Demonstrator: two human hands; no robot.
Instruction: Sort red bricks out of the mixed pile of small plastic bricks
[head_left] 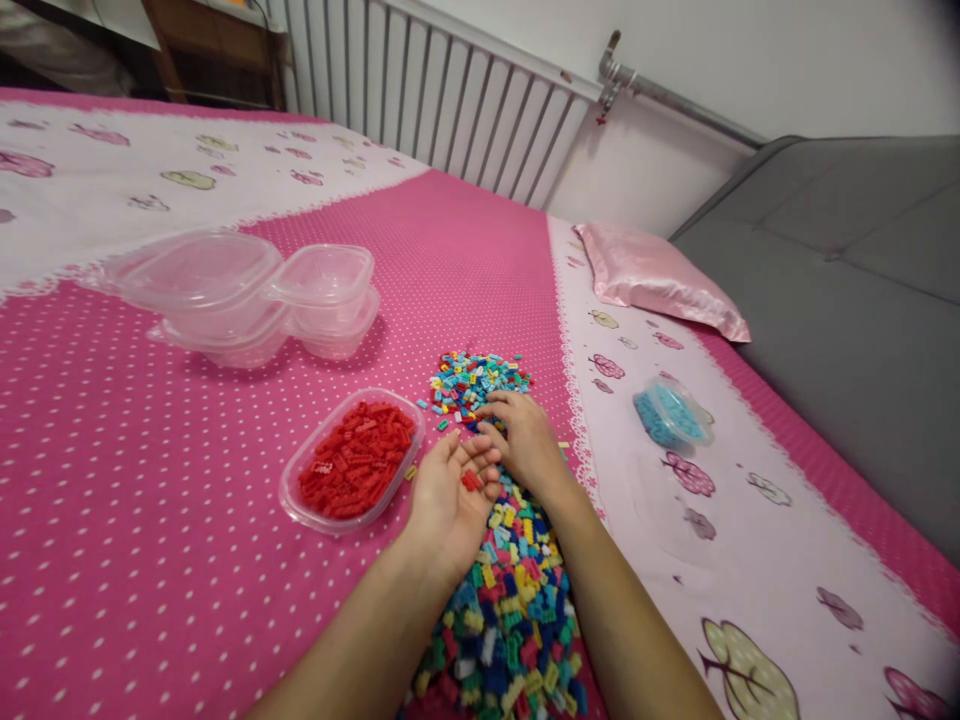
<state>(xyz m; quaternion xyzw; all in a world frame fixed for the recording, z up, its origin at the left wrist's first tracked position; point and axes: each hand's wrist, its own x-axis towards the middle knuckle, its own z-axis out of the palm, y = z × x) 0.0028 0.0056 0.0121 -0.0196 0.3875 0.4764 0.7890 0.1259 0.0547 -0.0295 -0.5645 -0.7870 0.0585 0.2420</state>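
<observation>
My left hand [446,505] lies palm up and cupped, with a few small red toy bricks [472,480] resting on its fingers. Just right of it, my right hand [532,445] reaches over the mixed-colour bricks [517,610], palm down, its bent fingers apart. No brick shows in the right fingers, though their undersides are hidden. Loose bricks [480,378] continue beyond the hands. To the left of my left hand stands an uncovered clear plastic tub [288,492] filled with red bricks [356,460].
Stacked clear tubs [202,270] stand at the back left. A clear tub [701,432] of light blue bricks sits at right on the patterned bedspread [465,250]. Behind are a pink pillow [652,275], a grey headboard [840,250] and a radiator [442,95].
</observation>
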